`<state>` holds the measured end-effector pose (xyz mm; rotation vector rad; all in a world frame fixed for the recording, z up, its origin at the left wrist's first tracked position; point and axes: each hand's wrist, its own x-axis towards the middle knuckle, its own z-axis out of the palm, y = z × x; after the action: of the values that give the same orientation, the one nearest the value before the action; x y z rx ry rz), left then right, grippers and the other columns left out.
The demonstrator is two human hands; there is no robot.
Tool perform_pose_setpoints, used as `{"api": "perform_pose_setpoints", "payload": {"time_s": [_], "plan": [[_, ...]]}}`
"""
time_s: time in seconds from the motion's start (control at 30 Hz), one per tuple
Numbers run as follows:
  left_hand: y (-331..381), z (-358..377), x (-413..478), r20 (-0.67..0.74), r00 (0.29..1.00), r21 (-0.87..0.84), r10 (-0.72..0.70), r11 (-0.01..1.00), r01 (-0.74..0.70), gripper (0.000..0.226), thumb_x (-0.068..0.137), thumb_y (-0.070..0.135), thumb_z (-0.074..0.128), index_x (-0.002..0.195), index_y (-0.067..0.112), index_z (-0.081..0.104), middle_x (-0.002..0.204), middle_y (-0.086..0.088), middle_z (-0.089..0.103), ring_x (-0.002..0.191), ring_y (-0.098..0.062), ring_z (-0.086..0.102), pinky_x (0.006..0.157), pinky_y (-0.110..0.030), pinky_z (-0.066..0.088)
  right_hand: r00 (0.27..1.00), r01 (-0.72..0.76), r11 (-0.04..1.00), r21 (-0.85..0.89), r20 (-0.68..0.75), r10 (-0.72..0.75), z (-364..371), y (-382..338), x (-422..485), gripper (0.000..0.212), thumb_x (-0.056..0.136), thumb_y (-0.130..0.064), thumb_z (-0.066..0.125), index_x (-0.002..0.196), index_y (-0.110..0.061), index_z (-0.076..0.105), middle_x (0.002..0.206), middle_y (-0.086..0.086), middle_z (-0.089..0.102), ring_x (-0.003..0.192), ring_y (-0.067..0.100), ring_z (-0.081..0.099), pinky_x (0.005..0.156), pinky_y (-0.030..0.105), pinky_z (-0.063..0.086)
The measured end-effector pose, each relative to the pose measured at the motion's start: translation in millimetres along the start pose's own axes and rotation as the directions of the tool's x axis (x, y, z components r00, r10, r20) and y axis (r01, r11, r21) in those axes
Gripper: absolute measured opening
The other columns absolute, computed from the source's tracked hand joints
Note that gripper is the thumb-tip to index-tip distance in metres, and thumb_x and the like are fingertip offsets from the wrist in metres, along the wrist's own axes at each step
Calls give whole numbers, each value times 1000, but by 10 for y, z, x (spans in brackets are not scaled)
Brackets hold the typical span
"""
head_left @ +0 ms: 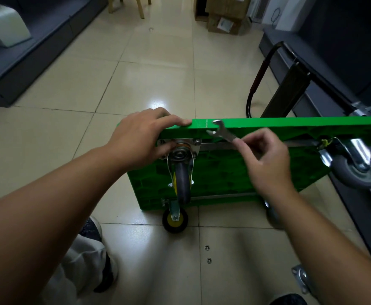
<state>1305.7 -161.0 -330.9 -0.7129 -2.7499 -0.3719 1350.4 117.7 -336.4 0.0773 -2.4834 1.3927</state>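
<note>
A green plastic platform cart [228,172] stands on its side on the tiled floor, underside toward me. My left hand [142,137] grips its upper left corner, fingers over the top edge and thumb by the caster's mounting plate [180,143]. The grey swivel caster [182,177] hangs below that plate. My right hand [266,159] pinches the handle of a silver open-end wrench [221,130], whose jaw points up against the cart's top edge. A second grey caster [354,172] is at the right, and a black-and-yellow wheel [175,219] at the bottom.
Two small washers [208,253] lie on the floor near me. A loose caster plate [301,278] sits at the lower right. The cart's black folded handle [261,75] reaches toward a dark cabinet on the right. My shoe [92,227] is at the lower left. Cardboard boxes stand far back.
</note>
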Motion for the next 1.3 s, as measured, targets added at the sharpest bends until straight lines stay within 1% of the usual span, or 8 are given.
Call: {"api": "perform_pose_setpoints", "payload": {"time_s": [0.2, 0.57, 0.83, 0.93, 1.03, 1.1, 1.17, 1.3], "plan": [[26, -9, 15, 5, 1000, 1, -17, 1000, 17, 55, 88, 43, 69, 141, 46, 52, 124, 5, 62, 103, -22, 58, 71, -32, 37, 913, -316, 791, 524, -59, 404, 840, 415, -439, 10, 94, -16, 69, 90, -13, 60, 81, 2, 71, 77, 10, 70, 70, 19, 54], [72, -29, 6, 20, 999, -1, -43, 999, 43, 53, 85, 51, 57, 138, 45, 54, 122, 7, 62, 102, -22, 59, 71, -32, 42, 895, -308, 741, 597, -83, 439, 1320, 423, -443, 10, 95, -18, 68, 92, -13, 60, 85, 3, 70, 80, 9, 69, 73, 18, 54], [73, -44, 8, 42, 998, -9, -51, 999, 51, 58, 82, 53, 56, 140, 44, 53, 124, 5, 62, 103, -23, 59, 74, -34, 43, 932, -208, 899, 385, -202, 302, 1188, 527, -317, 16, 93, -22, 72, 85, -15, 61, 81, -1, 67, 76, 8, 65, 69, 18, 50], [68, -40, 11, 37, 998, -13, -54, 998, 54, 58, 82, 54, 56, 139, 44, 54, 124, 5, 61, 104, -23, 58, 73, -32, 38, 965, -124, 980, 158, -212, 156, 871, 508, -201, 16, 90, -27, 75, 85, -19, 62, 79, -12, 63, 76, 0, 61, 68, 16, 46], [62, -40, 13, 33, 998, -16, -52, 998, 52, 57, 83, 54, 56, 139, 44, 54, 124, 5, 62, 104, -24, 59, 72, -33, 38, 988, 46, 976, -215, -135, -76, 490, 404, -33, 22, 88, -39, 74, 89, -19, 64, 84, -7, 65, 84, 16, 61, 71, 32, 47], [61, -37, 10, 35, 998, -13, -50, 999, 51, 58, 83, 55, 55, 139, 45, 54, 124, 5, 62, 103, -24, 60, 73, -35, 42, 952, 247, 827, -504, -31, -303, 279, 212, 107, 26, 89, -40, 71, 89, -15, 63, 82, 1, 63, 78, 22, 56, 70, 33, 38], [65, -30, 3, 35, 998, -12, -47, 999, 47, 57, 84, 54, 58, 139, 45, 54, 124, 4, 62, 103, -25, 60, 74, -36, 43, 848, 443, 580, -683, 111, -518, 150, -55, 253, 27, 88, -34, 74, 85, -11, 60, 76, 8, 61, 71, 28, 54, 69, 36, 33], [60, -24, -3, 23, 999, 5, -32, 999, 31, 56, 85, 49, 65, 139, 44, 54, 122, 4, 63, 102, -23, 59, 71, -33, 37, 656, 611, 101, -786, 430, -621, 117, -391, 410, 14, 90, -19, 71, 88, -9, 60, 78, 12, 63, 75, 31, 58, 77, 42, 41]]}}
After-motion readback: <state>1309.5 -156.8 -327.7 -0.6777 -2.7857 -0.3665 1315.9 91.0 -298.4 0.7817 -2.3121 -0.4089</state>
